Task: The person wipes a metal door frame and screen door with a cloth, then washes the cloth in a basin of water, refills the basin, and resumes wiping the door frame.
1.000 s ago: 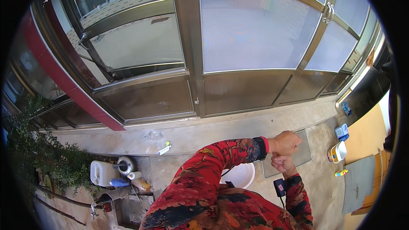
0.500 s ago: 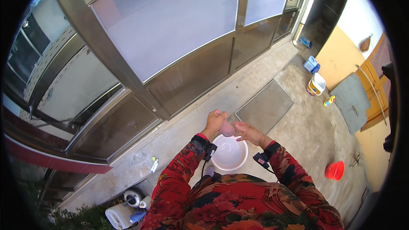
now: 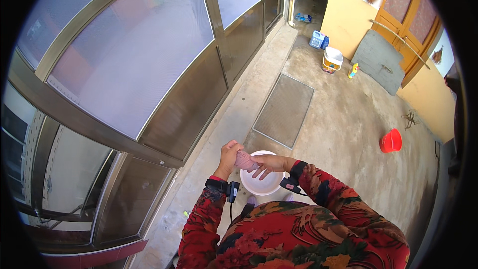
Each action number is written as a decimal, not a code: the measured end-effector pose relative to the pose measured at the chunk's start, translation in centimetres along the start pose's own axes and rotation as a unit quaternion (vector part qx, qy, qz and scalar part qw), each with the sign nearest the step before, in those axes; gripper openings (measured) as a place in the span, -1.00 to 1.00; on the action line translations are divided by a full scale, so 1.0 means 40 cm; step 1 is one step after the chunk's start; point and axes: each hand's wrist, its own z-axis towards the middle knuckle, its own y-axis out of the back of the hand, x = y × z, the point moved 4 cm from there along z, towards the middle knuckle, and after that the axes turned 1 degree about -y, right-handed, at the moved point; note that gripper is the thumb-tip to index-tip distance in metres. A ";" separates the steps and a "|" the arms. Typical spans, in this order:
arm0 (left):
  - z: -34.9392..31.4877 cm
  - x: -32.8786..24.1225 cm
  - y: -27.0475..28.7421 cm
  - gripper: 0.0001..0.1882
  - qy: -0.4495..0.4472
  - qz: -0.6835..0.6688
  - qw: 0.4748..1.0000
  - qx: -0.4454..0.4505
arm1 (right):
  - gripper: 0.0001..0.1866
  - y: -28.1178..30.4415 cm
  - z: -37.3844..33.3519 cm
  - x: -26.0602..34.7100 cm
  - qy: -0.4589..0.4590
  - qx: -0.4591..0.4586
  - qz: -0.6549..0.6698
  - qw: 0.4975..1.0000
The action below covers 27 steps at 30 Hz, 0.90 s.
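Note:
My left hand (image 3: 229,156) is closed around a bunched, wet-looking pink cloth (image 3: 244,160), which hangs toward the right from my fist. My right hand (image 3: 269,164) is beside the cloth's lower end, its fingers spread and slanting down. Whether its thumb touches the cloth, I cannot tell. Right below both hands a white round basin (image 3: 262,188) stands on the concrete ground, close in front of my feet. My right hand and wrist hide part of its rim.
A grey mat (image 3: 285,110) lies beyond the basin, beside the brown-framed glass doors (image 3: 184,104). To the right stands a red bucket (image 3: 391,141). Farther off are a white bucket (image 3: 332,60), a yellow bottle (image 3: 353,71), a blue jug (image 3: 316,39) and a leaning grey board (image 3: 379,61).
The view has swung rightward, so the doors, mat and buckets sit differently in it. My right hand has moved over the basin with its fingers more spread; my left still holds the cloth.

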 end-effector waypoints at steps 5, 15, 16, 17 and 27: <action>-0.029 -0.007 0.011 -0.82 0.010 -0.022 1.000 0.020 | -0.67 0.009 -0.029 -0.003 0.083 -0.146 0.029 0.985; -0.053 0.188 -0.007 -0.81 0.211 0.029 0.977 0.003 | -0.47 -0.115 -0.154 0.117 0.393 -0.379 -0.550 0.632; -0.038 0.192 -0.011 -0.81 0.174 0.047 0.984 -0.013 | -0.45 -0.113 -0.162 0.111 0.369 -0.380 -0.540 0.654; -0.026 0.194 -0.014 -0.81 0.166 0.085 0.981 -0.045 | -0.44 -0.105 -0.168 0.099 0.337 -0.380 -0.526 0.682; -0.023 0.126 -0.365 -0.70 0.162 0.256 0.916 0.264 | -0.45 0.230 -0.365 -0.072 0.176 -0.436 -0.473 0.745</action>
